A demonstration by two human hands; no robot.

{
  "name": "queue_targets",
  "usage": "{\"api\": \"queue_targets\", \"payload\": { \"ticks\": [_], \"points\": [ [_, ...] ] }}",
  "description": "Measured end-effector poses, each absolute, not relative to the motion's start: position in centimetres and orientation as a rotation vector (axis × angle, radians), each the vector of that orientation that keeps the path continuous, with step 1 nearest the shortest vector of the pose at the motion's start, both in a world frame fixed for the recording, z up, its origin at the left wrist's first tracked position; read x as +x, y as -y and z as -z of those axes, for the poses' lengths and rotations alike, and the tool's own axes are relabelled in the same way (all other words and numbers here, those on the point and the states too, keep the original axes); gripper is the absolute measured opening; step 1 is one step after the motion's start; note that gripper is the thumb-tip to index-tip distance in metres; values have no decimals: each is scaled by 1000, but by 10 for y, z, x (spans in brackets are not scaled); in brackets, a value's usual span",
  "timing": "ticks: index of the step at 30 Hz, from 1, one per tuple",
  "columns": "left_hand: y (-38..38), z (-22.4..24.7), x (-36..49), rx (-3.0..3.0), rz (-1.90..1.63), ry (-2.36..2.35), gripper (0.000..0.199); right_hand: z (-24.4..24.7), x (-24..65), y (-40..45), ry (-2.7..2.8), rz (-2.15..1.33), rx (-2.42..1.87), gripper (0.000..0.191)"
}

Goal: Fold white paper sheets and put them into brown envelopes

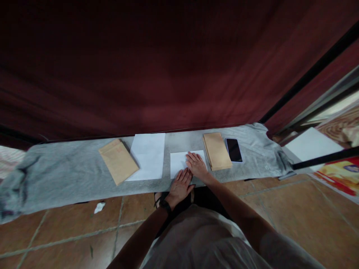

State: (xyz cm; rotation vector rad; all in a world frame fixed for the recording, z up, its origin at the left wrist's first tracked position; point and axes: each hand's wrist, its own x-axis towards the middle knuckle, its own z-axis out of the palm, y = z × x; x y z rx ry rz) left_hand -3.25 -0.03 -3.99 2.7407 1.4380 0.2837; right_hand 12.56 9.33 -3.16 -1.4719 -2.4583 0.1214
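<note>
My two hands were open, with the palms down, and neither of them was gripping anything. My right hand (197, 166) lay flat on the right part of the small white sheet (177, 161), with its fingers pointing away from me and a little to the left. My left hand (180, 187) had its fingertips on the lower edge of this same sheet, while its palm was nearer to my body. The two hands were very close together, and I could not tell if they touched. On my left wrist there was a dark band (165, 205).

The small sheet lay on the worktop (70, 168), which was long, narrow and covered with grey cloth. To the left of it, a little apart, was the large white paper (150, 157). The left brown packet (118, 161) lay tilted, and its right corner covered a part of this paper. Just beside the small sheet, on the right, was the brown stack (218, 151), and next to this stack was the phone (234, 150) with a dark screen.

Behind the worktop hung a dark red cloth (168, 82). On the tiled floor (134, 211) there was a white scrap (99, 207).
</note>
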Motion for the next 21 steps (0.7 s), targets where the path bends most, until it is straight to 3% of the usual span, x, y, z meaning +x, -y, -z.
{"api": "queue_targets", "payload": {
  "ticks": [8, 21],
  "points": [
    [1, 39, -32, 2751, -302, -1447, 60, 31, 122, -101, 2432, -126, -1585, 46],
    [5, 36, -36, 2694, -302, -1537, 60, 47, 151, -26, 2345, 36, -1543, 54]
  ]
}}
